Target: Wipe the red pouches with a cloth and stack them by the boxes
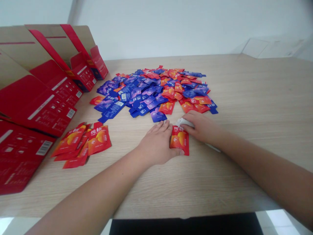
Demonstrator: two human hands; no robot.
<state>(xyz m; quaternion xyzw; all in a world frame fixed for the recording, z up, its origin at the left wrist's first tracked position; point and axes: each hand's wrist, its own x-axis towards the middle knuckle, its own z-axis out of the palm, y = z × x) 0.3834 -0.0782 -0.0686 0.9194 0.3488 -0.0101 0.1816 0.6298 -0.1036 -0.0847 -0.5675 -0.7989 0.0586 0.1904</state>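
Observation:
One red sachet (179, 140) with an orange fruit print lies flat on the wooden table. My left hand (157, 142) rests palm down at its left side, the fingers stretched out and the thumb over its lower edge. At the sachet's top right, my right hand (199, 125) is closed around a white object (185, 122), which touches the sachet's top edge. The palm hides most of that object. Just beyond both hands lies a pile of blue sachets (137, 94) and red sachets (168, 91).
Several red sachets (99, 138) overlap in a smaller group left of my left hand. Red cardboard boxes (56, 101) with raised flaps stand along the left side. The table's (190, 195) front edge runs below my forearms, and a white wall rises behind it.

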